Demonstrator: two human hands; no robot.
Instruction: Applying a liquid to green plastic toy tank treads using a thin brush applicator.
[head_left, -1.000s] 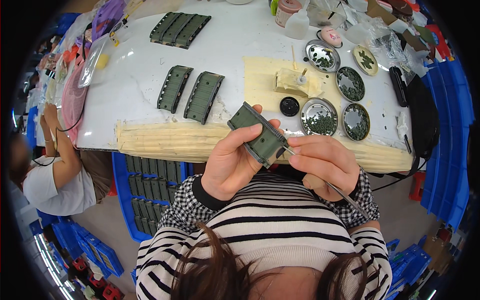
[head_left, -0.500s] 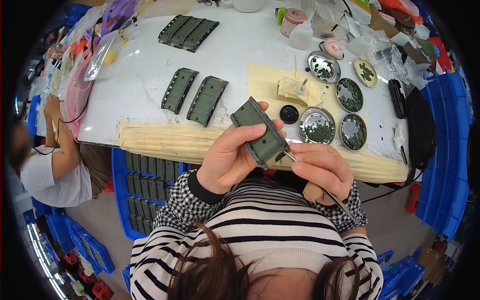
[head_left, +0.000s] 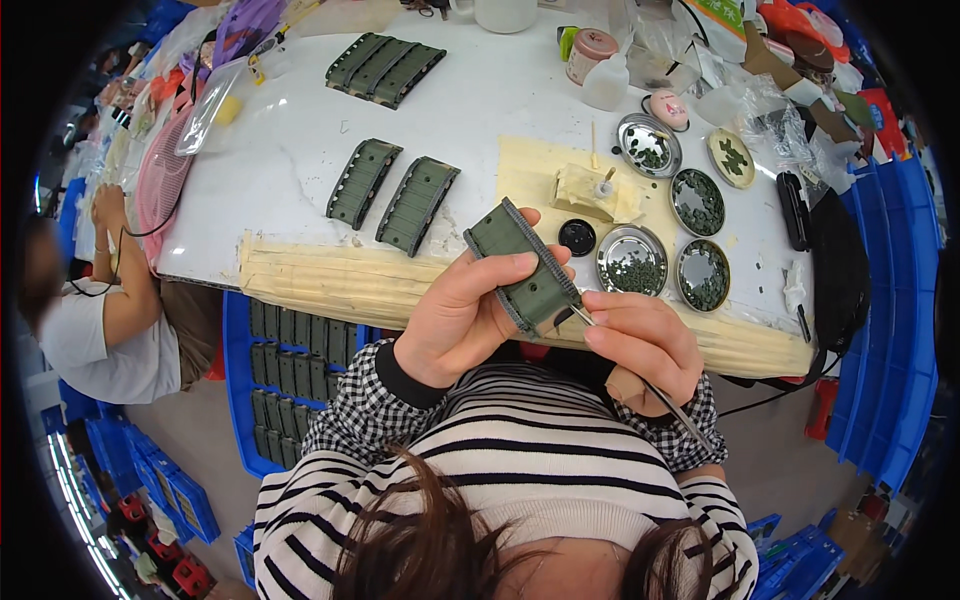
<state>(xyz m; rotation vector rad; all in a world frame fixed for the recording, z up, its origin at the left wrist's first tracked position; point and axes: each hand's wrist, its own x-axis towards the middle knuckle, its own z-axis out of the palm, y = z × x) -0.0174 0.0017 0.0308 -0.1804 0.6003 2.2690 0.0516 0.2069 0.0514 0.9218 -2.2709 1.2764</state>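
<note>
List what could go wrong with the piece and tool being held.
The metal tool in the right grip meets the edge of the green piece; a slip might scratch it or jab the left grip holding it.

The open dishes stand close together, so a knock could mix their small green bits.

From remote feed I'm seeing cream knit top (head_left: 540, 440) showing black horizontal stripes, plain ribbed band (head_left: 545, 518) edging neckline. Black-and-white checked oversleeves (head_left: 350, 408) are covering forearms, black cuff (head_left: 412, 379) finishing left one. Tan wrap (head_left: 624, 386), kind unclear, is sheathing finger of right hand (head_left: 655, 345). Long hair (head_left: 430, 525) is hanging loose over chest.
</note>
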